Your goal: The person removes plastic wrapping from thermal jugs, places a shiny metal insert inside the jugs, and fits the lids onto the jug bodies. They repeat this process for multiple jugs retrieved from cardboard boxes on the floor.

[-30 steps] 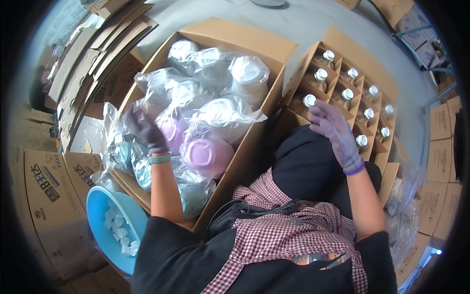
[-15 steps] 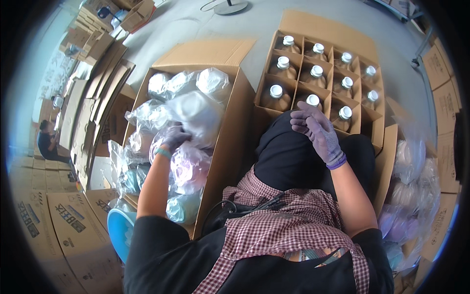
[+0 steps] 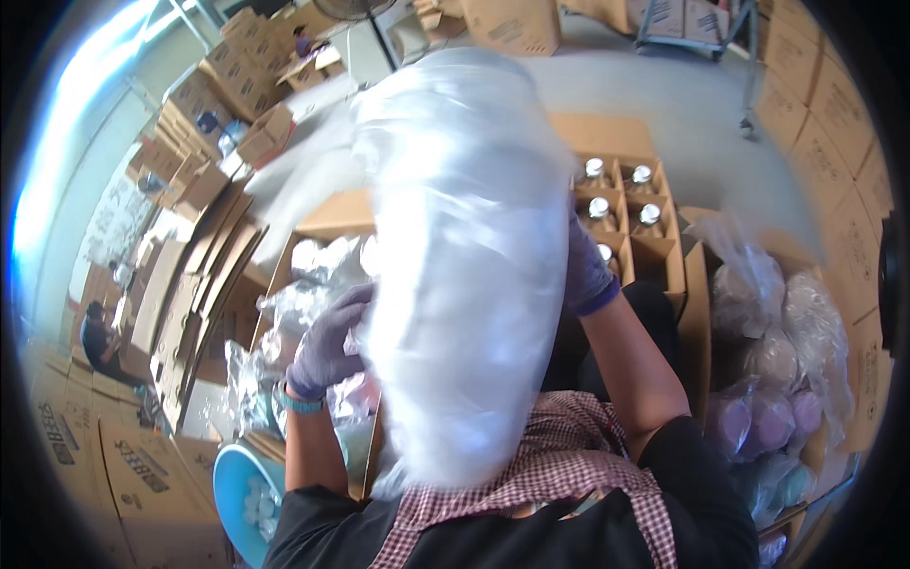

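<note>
A large, long bundle wrapped in shiny clear plastic (image 3: 469,256) is held up close in front of me, with something whitish inside that I cannot make out. My left hand (image 3: 332,346), in a grey-purple glove, curls against its left side. On the opposite side my right hand (image 3: 586,264), gloved alike, grips it, with most of its fingers hidden behind the plastic. Below the left hand stands an open carton (image 3: 327,211) filled with plastic-wrapped items. Beyond the right hand, a divided carton (image 3: 661,264) holds white-capped bottles (image 3: 597,211), partly covered by the bundle.
A blue bucket (image 3: 225,488) with small white pieces inside stands at lower left. On the right, another carton (image 3: 699,351) holds plastic-wrapped pink and purple items (image 3: 758,417). Flattened cardboard (image 3: 194,303) leans at left, where another person (image 3: 100,339) sits. Stacked boxes (image 3: 834,209) line the right side.
The plastic-wrapped bundle has come up out of the left carton toward me. My right hand has moved from above the bottles onto it, and the view has tilted upward.
</note>
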Tool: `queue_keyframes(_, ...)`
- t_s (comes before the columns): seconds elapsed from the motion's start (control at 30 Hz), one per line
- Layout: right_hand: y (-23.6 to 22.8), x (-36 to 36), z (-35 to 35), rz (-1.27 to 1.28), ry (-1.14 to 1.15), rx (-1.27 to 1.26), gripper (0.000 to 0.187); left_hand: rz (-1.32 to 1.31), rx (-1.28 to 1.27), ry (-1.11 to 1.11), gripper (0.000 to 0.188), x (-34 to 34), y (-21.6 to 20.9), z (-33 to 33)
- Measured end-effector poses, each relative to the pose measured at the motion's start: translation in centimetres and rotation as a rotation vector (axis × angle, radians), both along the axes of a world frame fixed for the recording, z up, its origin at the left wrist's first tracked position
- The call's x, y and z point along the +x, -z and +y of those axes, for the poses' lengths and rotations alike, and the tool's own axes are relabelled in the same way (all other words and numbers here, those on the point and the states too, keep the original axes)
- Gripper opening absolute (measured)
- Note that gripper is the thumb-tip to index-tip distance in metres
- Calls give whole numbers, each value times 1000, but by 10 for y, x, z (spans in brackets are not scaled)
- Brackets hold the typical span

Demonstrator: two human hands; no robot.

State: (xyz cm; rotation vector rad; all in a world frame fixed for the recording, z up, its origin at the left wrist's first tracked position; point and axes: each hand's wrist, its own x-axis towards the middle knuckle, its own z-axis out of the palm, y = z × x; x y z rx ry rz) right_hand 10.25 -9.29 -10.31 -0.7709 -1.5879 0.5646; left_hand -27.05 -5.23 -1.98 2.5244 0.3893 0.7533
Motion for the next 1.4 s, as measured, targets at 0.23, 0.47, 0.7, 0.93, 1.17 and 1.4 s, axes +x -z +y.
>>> queue_keyframes(0.23, -35, 28, -78, -611, 676, 403, 54, -499, -429, -2, 99, 163, 51, -4)
queue_keyframes(0.47, 130, 13, -141, -300, 861, -367, 62, -340, -413, 146, 119, 206, 135, -21)
queue_keyframes(0.7, 34, 41, -227, -672, 386, -534, 75, 508, -378, 331, 76, 102, 118, 7)
queue_keyframes(0.93, -106, 32, -96, -401, 787, 242, 74, -619, -1480, 402, 69, 282, 48, 110)
queue_keyframes(1.17, -68, 63, -31, -411, 745, 248, 44, -658, -1130, 338, 58, 268, 60, 76)
queue_keyframes(1.4, 37, 110, 90, 783, -586, -380, 26, 125, 527, -39, 85, 298, -44, -67)
